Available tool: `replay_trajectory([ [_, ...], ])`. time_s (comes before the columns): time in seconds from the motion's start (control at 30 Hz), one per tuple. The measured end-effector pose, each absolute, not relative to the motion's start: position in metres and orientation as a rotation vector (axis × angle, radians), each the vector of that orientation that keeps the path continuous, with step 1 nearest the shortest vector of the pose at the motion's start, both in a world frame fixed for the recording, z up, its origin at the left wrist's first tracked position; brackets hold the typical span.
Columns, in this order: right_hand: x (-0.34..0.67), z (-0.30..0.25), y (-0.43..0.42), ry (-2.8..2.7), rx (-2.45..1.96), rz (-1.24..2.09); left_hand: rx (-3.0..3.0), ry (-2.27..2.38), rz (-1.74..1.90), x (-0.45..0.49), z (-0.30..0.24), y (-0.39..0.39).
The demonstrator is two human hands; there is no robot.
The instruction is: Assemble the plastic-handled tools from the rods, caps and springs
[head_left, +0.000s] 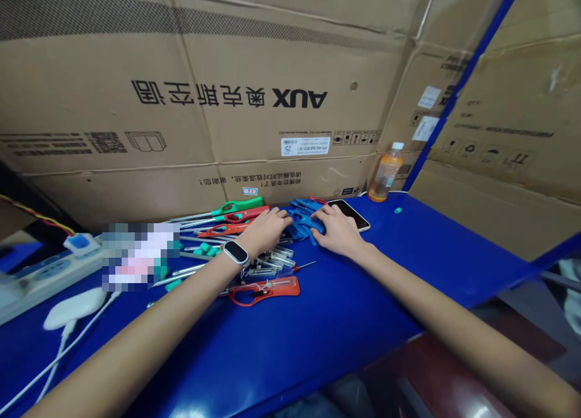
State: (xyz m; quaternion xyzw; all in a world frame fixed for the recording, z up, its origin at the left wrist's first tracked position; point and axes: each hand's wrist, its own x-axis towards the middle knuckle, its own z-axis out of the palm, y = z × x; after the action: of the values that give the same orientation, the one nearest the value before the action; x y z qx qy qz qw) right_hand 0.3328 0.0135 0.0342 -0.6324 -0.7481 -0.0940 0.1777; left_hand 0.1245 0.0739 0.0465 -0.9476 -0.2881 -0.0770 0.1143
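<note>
A pile of blue plastic lighter casings (299,229) lies between my two hands. My right hand (336,229) is at its right side, thumb and fingers closed around a blue casing. My left hand (265,231), with a smartwatch (236,252) on the wrist, reaches to the pile's left edge; its fingers are curled, and what they hold is hidden. Left of it lie long-necked lighters with a green handle (242,205), a red handle (245,214) and an orange handle (222,229). Clear lighter tanks (279,259) sit below that hand, beside a small screwdriver (302,267) and an orange-red lighter casing (267,290).
A phone (351,215) lies behind my right hand, and an orange drink bottle (385,173) stands by the cardboard wall (245,127). At left are a power strip (49,279), a white charger (75,308) with cables, and a blurred-out patch. The blue tabletop (290,345) ends in front.
</note>
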Motion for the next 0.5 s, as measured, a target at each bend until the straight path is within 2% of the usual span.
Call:
replay_trajectory([
  [0.13, 0.335, 0.037, 0.019, -2.190, -1.810, -0.316, -2.859, -0.769, -0.128, 0.115, 0.041, 0.086],
  [0.3, 0.337, 0.040, 0.020, -2.256, -1.748, -0.315, -2.939, -0.759, -0.253, 0.078, 0.032, 0.080],
  [0.4, 0.339, 0.036, 0.023, -2.044, -1.778, -0.180, -2.945, -0.784, -0.339, 0.067, 0.031, 0.074],
  [0.5, 0.342, 0.030, 0.028, -1.775, -1.772, 0.112, -2.957, -0.797, -0.470, 0.066, 0.035, 0.070],
])
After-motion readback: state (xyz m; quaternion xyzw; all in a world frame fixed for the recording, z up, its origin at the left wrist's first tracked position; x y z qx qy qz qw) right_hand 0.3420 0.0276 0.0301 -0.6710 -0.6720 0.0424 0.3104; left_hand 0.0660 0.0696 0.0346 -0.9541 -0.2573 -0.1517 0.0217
